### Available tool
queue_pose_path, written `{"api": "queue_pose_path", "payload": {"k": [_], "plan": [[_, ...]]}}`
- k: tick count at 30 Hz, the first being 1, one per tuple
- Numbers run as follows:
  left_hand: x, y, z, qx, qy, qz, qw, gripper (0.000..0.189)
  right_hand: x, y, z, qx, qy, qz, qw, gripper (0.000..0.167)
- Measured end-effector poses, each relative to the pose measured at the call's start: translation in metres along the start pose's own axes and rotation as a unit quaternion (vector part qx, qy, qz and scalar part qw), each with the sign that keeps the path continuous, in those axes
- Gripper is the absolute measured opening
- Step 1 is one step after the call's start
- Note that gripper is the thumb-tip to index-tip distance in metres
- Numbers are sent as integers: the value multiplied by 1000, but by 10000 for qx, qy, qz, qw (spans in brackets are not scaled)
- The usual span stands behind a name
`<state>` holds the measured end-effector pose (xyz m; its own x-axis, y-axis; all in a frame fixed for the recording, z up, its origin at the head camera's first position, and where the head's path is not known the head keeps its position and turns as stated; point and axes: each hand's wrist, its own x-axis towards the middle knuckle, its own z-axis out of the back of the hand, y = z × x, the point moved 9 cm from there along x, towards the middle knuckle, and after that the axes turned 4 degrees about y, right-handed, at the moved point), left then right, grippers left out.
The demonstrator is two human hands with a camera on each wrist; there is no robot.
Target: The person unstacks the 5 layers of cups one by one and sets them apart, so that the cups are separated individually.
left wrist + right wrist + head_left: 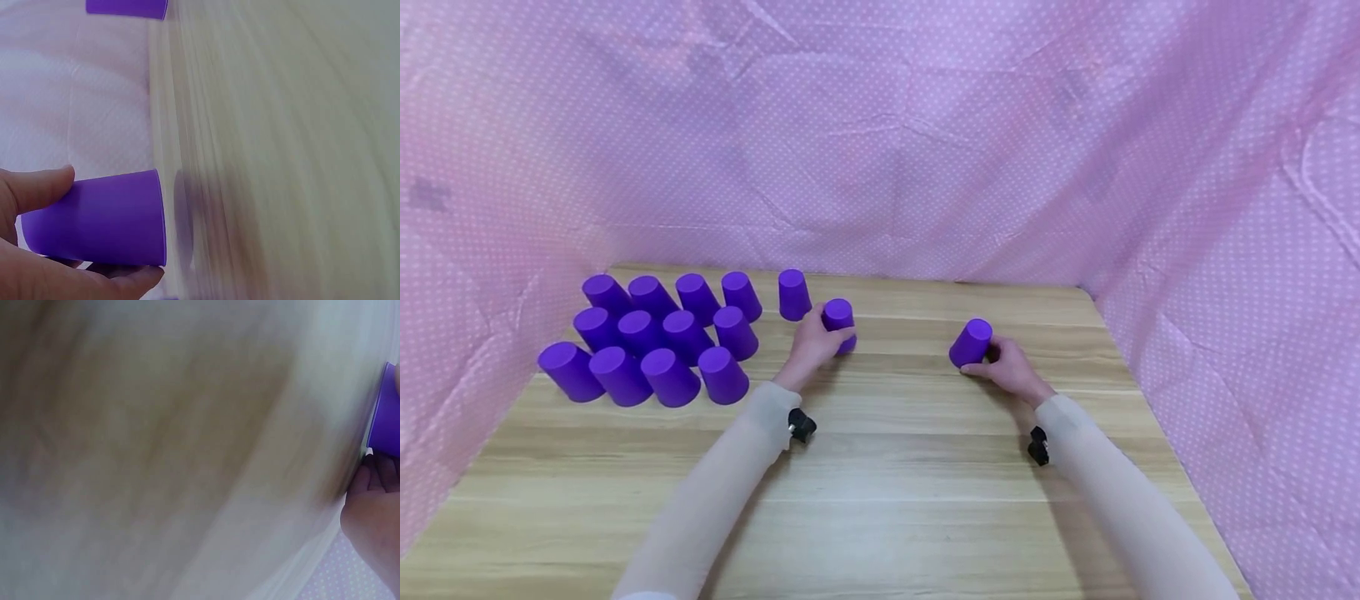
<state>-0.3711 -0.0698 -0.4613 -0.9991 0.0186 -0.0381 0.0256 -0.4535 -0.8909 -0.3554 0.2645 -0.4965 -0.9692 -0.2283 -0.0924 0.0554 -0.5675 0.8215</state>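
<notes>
My left hand [814,342] grips an upside-down purple cup [838,313] right of the cup group. In the left wrist view, thumb and fingers lie on either side of this cup [106,219], and a thin gap with a shadow shows between its rim and the table. Farther right, my right hand [1013,372] holds another upside-down purple cup [972,342], slightly tilted, from its right side. Only part of that cup [386,428] shows at the right wrist view's edge; most of its grip is out of frame.
Several upside-down purple cups [672,379] stand in rows on the left of the wooden table [880,533]. A single purple cup [793,296] stands at the back, near the left hand. Pink dotted cloth [895,167] hangs behind the table and along both sides.
</notes>
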Motion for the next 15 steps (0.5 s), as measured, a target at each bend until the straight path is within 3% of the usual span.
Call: {"api": "queue_pose_path", "payload": {"k": [6, 15], "plan": [[-10, 19, 27, -195, -346, 230, 9989, 54, -1, -1, 0, -56, -15, -32, 10000, 50], [-18, 31, 47, -355, -707, 527, 9955, 54, -1, 1, 1, -27, -9, 22, 10000, 54]]}}
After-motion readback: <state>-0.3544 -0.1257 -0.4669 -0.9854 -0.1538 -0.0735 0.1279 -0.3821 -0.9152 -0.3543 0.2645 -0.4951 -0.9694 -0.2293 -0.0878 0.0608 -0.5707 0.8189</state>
